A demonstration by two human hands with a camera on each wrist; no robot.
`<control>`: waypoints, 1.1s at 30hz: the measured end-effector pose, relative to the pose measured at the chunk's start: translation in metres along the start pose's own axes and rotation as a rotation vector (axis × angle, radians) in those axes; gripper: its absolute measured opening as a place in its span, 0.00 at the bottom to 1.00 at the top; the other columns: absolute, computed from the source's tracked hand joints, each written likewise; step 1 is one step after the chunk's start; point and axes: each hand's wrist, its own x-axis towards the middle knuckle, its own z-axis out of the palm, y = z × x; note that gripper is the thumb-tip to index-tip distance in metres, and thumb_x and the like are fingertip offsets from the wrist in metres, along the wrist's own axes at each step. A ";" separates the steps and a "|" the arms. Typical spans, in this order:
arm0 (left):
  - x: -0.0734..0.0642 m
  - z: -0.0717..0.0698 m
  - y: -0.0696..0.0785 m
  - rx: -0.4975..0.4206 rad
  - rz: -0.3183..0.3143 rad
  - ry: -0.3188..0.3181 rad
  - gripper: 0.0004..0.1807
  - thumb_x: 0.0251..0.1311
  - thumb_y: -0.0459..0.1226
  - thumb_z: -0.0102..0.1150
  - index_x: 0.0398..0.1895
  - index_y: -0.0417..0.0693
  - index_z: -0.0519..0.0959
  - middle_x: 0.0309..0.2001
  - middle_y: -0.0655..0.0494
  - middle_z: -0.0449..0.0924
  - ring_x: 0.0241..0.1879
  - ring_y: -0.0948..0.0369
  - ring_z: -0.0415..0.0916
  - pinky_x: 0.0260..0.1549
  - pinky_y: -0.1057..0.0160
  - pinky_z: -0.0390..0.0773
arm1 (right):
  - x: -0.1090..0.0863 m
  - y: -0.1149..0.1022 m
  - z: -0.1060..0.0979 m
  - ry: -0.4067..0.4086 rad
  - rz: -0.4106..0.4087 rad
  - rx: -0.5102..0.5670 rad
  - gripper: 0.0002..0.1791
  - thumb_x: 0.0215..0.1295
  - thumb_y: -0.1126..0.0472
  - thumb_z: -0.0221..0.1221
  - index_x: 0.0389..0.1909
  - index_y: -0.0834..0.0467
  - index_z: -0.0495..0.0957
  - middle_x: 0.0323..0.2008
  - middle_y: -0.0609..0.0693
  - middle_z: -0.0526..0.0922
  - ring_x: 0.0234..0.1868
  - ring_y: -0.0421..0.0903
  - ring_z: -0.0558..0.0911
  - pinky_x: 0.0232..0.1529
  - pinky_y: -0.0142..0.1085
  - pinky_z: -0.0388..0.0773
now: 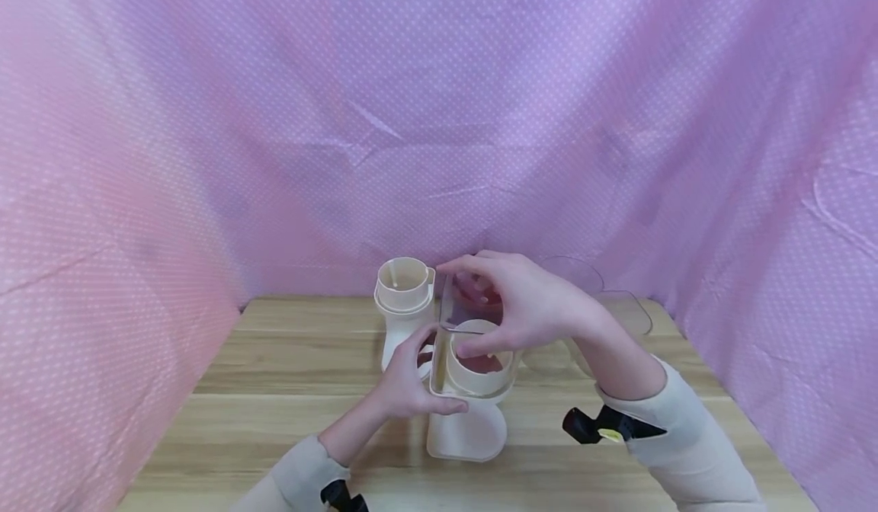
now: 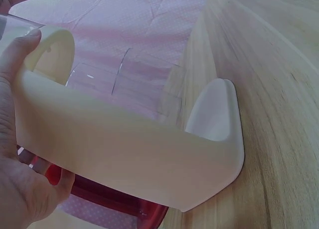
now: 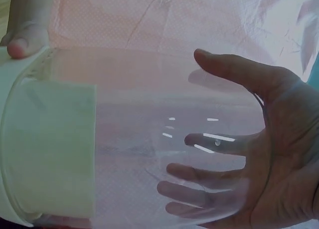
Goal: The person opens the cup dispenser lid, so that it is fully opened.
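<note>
My left hand (image 1: pixel 411 386) grips the upper part of a cream dispenser stand (image 2: pixel 99 129), its thumb on the near side of the collar and the other fingers behind. The stand's broad foot (image 1: pixel 468 432) rests on the table. A clear plastic container (image 3: pixel 129 114) sits over the round cream collar (image 3: pixel 55 149), its walls around it. My right hand (image 1: pixel 528 299) holds this container at its closed end, palm against that end, with thumb and fingers spread along opposite sides. Whether the container is fully seated cannot be told.
A second cream stand (image 1: pixel 402 291) with a round collar stands behind to the left. Other clear containers (image 1: pixel 627 310) are at the back right. A red part (image 2: pixel 107 196) lies behind the held stand. A pink dotted cloth (image 1: pixel 439 116) surrounds the wooden table (image 1: pixel 295 390).
</note>
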 end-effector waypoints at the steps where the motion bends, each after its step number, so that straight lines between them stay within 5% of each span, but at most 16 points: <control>1: 0.000 0.001 0.000 -0.004 0.000 0.001 0.53 0.31 0.42 0.90 0.68 0.58 0.73 0.56 0.58 0.83 0.56 0.62 0.80 0.60 0.55 0.85 | -0.001 -0.001 -0.001 0.001 0.004 -0.015 0.50 0.49 0.43 0.82 0.75 0.47 0.73 0.44 0.43 0.79 0.44 0.41 0.76 0.43 0.34 0.78; 11: -0.001 0.000 -0.001 -0.028 -0.002 -0.009 0.54 0.33 0.41 0.90 0.71 0.58 0.72 0.58 0.57 0.82 0.58 0.62 0.80 0.61 0.53 0.84 | 0.005 -0.010 -0.006 -0.084 0.058 -0.091 0.49 0.48 0.43 0.81 0.74 0.44 0.74 0.43 0.42 0.76 0.44 0.43 0.76 0.42 0.35 0.78; 20: -0.006 0.000 -0.001 -0.072 0.028 -0.018 0.53 0.33 0.38 0.89 0.69 0.54 0.73 0.60 0.53 0.83 0.60 0.61 0.79 0.61 0.55 0.85 | 0.013 0.018 -0.018 -0.084 -0.006 0.061 0.41 0.54 0.49 0.80 0.70 0.49 0.78 0.46 0.45 0.84 0.44 0.47 0.80 0.46 0.40 0.80; 27: -0.002 -0.006 -0.006 -0.109 0.052 -0.081 0.56 0.36 0.34 0.87 0.75 0.46 0.69 0.67 0.45 0.80 0.66 0.60 0.77 0.65 0.59 0.82 | -0.009 0.026 -0.053 0.040 0.123 0.111 0.41 0.56 0.51 0.80 0.71 0.47 0.76 0.47 0.49 0.83 0.41 0.47 0.82 0.46 0.40 0.83; 30: -0.001 -0.015 0.001 -0.018 0.073 -0.092 0.60 0.36 0.36 0.88 0.78 0.45 0.66 0.71 0.46 0.77 0.68 0.58 0.76 0.67 0.54 0.81 | -0.022 0.026 -0.074 0.131 0.209 0.064 0.37 0.60 0.50 0.77 0.70 0.46 0.76 0.48 0.51 0.82 0.44 0.47 0.82 0.46 0.37 0.81; 33: 0.002 -0.022 0.019 0.169 0.122 -0.042 0.62 0.35 0.43 0.89 0.79 0.47 0.66 0.71 0.51 0.77 0.69 0.54 0.76 0.67 0.46 0.80 | -0.037 0.031 -0.093 0.220 0.305 -0.010 0.33 0.64 0.49 0.74 0.69 0.46 0.76 0.50 0.51 0.83 0.48 0.47 0.83 0.46 0.31 0.79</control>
